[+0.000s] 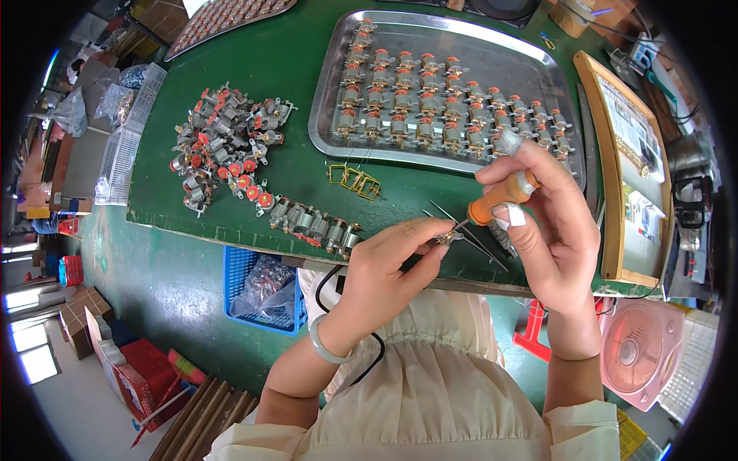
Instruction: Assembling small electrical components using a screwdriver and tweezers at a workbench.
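Centre of the frame: your left hand [388,265] pinches a small metal part [447,238] between thumb and fingertips, the remaining fingers curled under it. The part sits just above the near edge of the green bench [292,177], slightly right of centre.

Right of centre: your right hand [550,223] is clenched around the orange handle of a soldering iron [500,203], held pen-like, with taped fingertips. The iron's tip points down-left and meets the part or lies just beside it; actual contact cannot be told. A black cord [338,307] runs down over your lap below the left hand.

Between the hands, thin tweezers [465,230] lie on the bench, partly hidden by the fingers.

Upper right: a steel tray [461,34] holds rows of small motors [430,107] with orange caps, lined up toward its near side.

Upper left: a loose heap of the same motors [223,142] rests on the bench; a short row [315,223] lies at the bench edge, left of your left hand.

Centre, just below the tray: several brass frames [355,180] lie together.

Lower left: a blue crate [257,288] sits under the bench edge.

Far right: a wooden-framed board [615,154] lies alongside the tray.
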The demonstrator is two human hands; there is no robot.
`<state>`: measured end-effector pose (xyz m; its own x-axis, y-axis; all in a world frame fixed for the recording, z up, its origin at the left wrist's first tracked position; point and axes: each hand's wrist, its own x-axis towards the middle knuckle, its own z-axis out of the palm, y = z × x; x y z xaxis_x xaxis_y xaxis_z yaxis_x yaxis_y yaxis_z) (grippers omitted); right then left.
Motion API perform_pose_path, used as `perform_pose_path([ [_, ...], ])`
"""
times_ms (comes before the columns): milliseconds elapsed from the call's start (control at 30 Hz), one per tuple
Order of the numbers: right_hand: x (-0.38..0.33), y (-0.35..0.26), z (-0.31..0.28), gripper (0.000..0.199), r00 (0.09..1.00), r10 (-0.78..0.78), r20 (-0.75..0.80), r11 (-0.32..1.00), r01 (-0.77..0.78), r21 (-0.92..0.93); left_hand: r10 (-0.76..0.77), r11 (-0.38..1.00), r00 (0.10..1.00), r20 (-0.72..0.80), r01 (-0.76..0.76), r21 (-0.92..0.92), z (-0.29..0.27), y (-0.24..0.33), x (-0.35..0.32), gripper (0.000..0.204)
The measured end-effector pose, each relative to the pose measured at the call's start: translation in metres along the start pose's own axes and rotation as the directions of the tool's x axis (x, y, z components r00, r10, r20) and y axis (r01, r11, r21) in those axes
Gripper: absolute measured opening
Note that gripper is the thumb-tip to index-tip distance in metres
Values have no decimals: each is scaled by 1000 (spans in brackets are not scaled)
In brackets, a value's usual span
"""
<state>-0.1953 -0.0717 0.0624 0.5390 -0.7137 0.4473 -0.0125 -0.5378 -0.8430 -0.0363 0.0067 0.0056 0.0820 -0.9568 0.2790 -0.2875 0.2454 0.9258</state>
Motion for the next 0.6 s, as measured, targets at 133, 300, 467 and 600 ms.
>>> perform_pose_path([
  [133, 5, -1, -3, 42, 987, 155, 38, 961, -160, 228, -3, 1000, 1000, 2, 3, 14, 0, 0, 1, 27],
  [300, 6, 5, 0, 40, 980, 200, -14, 950, -190, 247, -16, 999, 1000, -21, 16, 32, 3, -1, 0, 26],
  [467, 8, 11, -9, 38, 994, 64, 88, 939, -89, 332, -44, 998, 999, -15, 44, 37, 2, 3, 1, 25],
  [600, 8, 9, -2, 38, 975, 222, 3, 912, -209, 353, -106, 993, 994, -10, 107, 54, 2, 3, 0, 27],
])
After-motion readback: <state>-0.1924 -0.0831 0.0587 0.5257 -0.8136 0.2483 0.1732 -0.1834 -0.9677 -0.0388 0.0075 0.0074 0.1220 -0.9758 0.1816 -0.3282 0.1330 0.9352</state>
